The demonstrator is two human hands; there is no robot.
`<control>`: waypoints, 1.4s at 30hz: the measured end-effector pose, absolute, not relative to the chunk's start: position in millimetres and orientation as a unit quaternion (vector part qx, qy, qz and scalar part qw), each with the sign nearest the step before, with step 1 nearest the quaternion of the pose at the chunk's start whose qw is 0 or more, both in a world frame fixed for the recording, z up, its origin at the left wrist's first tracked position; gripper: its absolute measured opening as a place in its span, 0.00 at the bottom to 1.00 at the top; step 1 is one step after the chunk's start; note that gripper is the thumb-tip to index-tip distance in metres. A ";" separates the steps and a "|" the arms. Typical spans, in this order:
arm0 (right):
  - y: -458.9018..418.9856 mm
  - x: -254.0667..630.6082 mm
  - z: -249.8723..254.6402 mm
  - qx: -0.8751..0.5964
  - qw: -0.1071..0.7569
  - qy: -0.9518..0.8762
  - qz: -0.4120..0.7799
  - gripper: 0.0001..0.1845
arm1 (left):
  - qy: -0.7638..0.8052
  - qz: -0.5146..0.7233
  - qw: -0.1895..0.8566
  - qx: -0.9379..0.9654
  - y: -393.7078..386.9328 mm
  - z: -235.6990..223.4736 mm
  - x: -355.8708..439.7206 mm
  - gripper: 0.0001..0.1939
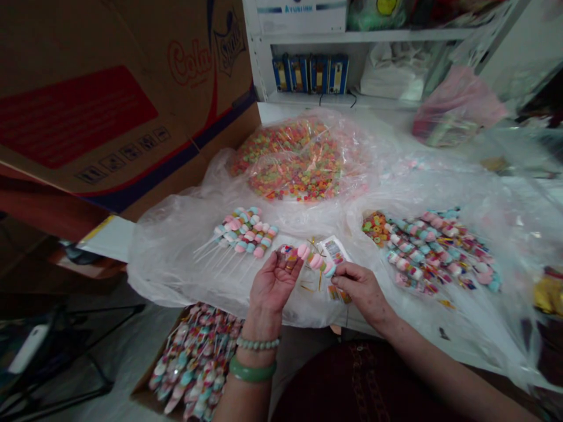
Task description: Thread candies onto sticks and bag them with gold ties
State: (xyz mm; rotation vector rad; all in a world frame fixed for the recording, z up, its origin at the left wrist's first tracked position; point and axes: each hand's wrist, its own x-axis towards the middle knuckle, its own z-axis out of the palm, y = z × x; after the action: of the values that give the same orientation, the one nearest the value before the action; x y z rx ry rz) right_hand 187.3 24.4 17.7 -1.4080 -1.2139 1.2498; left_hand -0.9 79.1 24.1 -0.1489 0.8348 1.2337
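Between my two hands is a candy skewer (315,261) of pink, white and blue marshmallows with small gummy rings. My left hand (277,280), palm up, grips its left end, where a printed wrapper shows. The thumb and fingers of my right hand (358,287) pinch its blue right end. Just behind lies a printed card or packet (335,251), with gold twist ties (310,286) close by. To the left rests a stack of marshmallow skewers (246,230) with white sticks. On the right is a pile of wrapped skewers (435,246) beside loose gummy rings (375,227).
A large clear bag of gummy rings (303,158) sits at the back on plastic sheeting (167,252). A big cardboard box (132,94) stands back left. Below the table edge, a carton of finished skewers (193,357) is on the left. A pink bag (460,105) stands back right.
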 end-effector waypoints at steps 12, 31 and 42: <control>16.8 197.4 8.6 -0.570 0.305 -0.759 0.071 0.14 | 0.379 0.539 0.748 -0.078 77.2 22.6 -4.6 0.15; 22.0 208.3 15.0 -0.480 0.274 -0.829 -0.078 0.17 | 0.426 0.550 0.718 -0.007 79.6 25.5 -15.8 0.14; 30.9 220.8 9.6 -0.502 0.277 -0.767 0.289 0.09 | 0.450 0.494 0.734 0.124 80.2 13.6 -27.6 0.10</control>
State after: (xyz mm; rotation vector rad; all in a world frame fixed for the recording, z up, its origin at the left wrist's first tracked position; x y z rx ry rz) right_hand 220.8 30.9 9.6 -1.3478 -2.0584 0.7747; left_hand -27.6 80.2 13.6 0.2720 0.9886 1.0856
